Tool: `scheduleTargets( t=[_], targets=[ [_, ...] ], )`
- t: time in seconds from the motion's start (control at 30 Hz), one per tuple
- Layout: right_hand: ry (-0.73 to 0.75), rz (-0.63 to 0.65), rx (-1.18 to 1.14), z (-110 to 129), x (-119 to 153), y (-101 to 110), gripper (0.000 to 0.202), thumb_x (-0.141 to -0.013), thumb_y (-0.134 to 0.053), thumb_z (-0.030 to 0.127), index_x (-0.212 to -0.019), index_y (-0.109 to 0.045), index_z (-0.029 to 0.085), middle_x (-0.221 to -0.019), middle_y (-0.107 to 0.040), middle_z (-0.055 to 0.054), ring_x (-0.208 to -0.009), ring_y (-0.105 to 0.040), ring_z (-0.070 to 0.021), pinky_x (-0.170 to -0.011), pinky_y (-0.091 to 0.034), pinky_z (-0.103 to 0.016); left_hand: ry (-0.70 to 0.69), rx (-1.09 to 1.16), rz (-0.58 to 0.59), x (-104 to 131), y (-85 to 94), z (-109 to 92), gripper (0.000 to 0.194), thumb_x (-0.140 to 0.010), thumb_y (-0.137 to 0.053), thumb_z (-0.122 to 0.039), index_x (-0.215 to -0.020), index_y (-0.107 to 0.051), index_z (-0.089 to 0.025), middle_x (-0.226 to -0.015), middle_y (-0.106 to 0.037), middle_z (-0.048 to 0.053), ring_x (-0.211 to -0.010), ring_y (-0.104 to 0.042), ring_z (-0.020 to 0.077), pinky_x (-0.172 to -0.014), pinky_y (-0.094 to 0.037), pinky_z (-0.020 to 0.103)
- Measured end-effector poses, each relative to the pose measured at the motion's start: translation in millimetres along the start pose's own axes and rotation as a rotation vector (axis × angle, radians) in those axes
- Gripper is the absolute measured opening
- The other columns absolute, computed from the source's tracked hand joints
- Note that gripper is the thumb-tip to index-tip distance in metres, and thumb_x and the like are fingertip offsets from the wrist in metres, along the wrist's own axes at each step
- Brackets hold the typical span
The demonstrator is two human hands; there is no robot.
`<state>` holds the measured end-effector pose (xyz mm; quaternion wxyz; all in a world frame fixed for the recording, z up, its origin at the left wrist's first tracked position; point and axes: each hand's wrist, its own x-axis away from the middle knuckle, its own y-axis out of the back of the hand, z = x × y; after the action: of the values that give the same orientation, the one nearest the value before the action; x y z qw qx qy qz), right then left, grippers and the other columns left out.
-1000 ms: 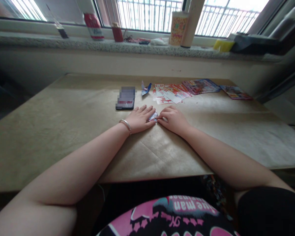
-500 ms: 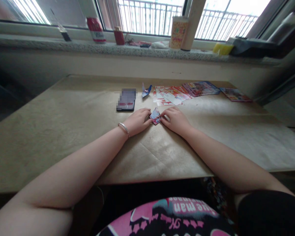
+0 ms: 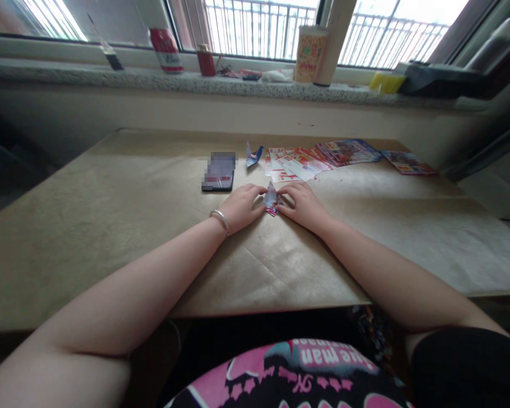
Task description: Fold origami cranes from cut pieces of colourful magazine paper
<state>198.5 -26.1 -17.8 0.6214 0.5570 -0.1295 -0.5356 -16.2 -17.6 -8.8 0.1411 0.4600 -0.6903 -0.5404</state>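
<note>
A small folded piece of printed paper (image 3: 271,199), whitish with red and blue print, is between my two hands on the table. My left hand (image 3: 244,207) grips its left edge with thumb and fingers. On the other side my right hand (image 3: 301,205) pinches the right edge. The paper's top comes to a point. Just beyond it stands a blue and white folded paper crane (image 3: 254,157). A phone (image 3: 219,171) lies past my left hand, its screen blurred out.
Red and white printed sheets (image 3: 297,164) lie behind my right hand, with colourful leaflets (image 3: 348,153) and another leaflet (image 3: 409,162) farther right. The table (image 3: 89,226) reaches the wall. On the windowsill stand a red can (image 3: 165,51), a red container (image 3: 206,61) and a patterned cup (image 3: 310,55).
The paper has gone from a flat diamond to a narrower shape with a taller point. My left hand has shifted slightly right, and the right hand's fingers have arched a little more.
</note>
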Motion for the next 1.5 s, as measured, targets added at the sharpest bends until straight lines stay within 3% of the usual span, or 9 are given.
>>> scheduleTargets(
  t=[0.13, 0.3, 0.63, 0.77, 1.03, 1.33, 1.5],
  targets=[
    [0.002, -0.017, -0.097, -4, -2, -1, 0.017, -0.076, -0.073, 0.029, -0.090, -0.069, 0.020, -0.094, -0.069, -0.006, -0.102, -0.057, -0.0246, -0.096, -0.042, -0.040, 0.013, 0.052, -0.014, 0, 0.0, 2, 0.047, -0.083, -0.060, -0.033, -0.126, -0.053, -0.015, -0.115, -0.066, 0.009, -0.110, -0.058, 0.0250, -0.102, -0.044, 0.041],
    [0.011, 0.021, -0.132, -4, -4, 1, 0.008, -0.078, -0.069, 0.023, -0.086, -0.070, 0.021, -0.086, -0.070, -0.003, -0.092, -0.061, -0.0210, -0.091, -0.043, -0.037, -0.008, 0.001, -0.014, -3, -0.9, 5, 0.024, -0.084, -0.061, -0.035, -0.100, -0.066, -0.018, -0.106, -0.066, 0.008, -0.105, -0.058, 0.0240, -0.099, -0.044, 0.040],
    [0.146, 0.038, -0.075, -4, -3, 3, 0.010, -0.083, -0.063, 0.022, -0.087, -0.071, 0.021, -0.093, -0.071, -0.006, -0.094, -0.060, -0.0205, -0.092, -0.044, -0.036, -0.089, 0.033, -0.024, -4, 1.0, 4, 0.012, -0.085, -0.061, -0.028, -0.091, -0.066, -0.019, -0.092, -0.069, 0.003, -0.098, -0.057, 0.0202, -0.098, -0.042, 0.036],
    [0.100, 0.046, -0.026, -5, -3, 1, 0.006, -0.081, -0.064, 0.022, -0.082, -0.070, 0.020, -0.086, -0.068, -0.006, -0.088, -0.058, -0.0210, -0.086, -0.045, -0.035, -0.089, -0.023, 0.003, -5, 0.6, 1, 0.015, -0.086, -0.060, -0.030, -0.089, -0.067, -0.018, -0.091, -0.068, 0.005, -0.096, -0.057, 0.0213, -0.097, -0.042, 0.037],
    [0.011, 0.002, -0.034, -9, -2, -2, 0.005, -0.078, -0.069, 0.026, -0.077, -0.067, 0.021, -0.085, -0.067, -0.005, -0.091, -0.056, -0.0229, -0.088, -0.043, -0.038, 0.043, -0.051, 0.005, -5, -1.3, -4, 0.013, -0.083, -0.064, -0.030, -0.079, -0.068, -0.019, -0.083, -0.067, 0.004, -0.090, -0.057, 0.0217, -0.093, -0.042, 0.038],
    [0.134, -0.017, -0.019, -3, -1, 6, 0.004, -0.081, -0.065, 0.023, -0.079, -0.068, 0.022, -0.089, -0.067, -0.006, -0.095, -0.055, -0.0232, -0.091, -0.044, -0.038, -0.070, -0.173, -0.006, -4, -0.7, 0, 0.017, -0.088, -0.058, -0.029, -0.093, -0.072, -0.020, -0.094, -0.069, 0.007, -0.096, -0.059, 0.0231, -0.091, -0.046, 0.037],
    [0.186, 0.046, -0.025, 0, 0, 11, 0.016, -0.081, -0.059, 0.014, -0.087, -0.072, 0.022, -0.090, -0.070, -0.005, -0.092, -0.057, -0.0221, -0.088, -0.046, -0.037, -0.205, -0.172, 0.028, -2, 5.5, 1, 0.020, -0.090, -0.054, -0.021, -0.099, -0.072, -0.021, -0.099, -0.069, 0.006, -0.099, -0.059, 0.0210, -0.094, -0.047, 0.035]
  ],
)
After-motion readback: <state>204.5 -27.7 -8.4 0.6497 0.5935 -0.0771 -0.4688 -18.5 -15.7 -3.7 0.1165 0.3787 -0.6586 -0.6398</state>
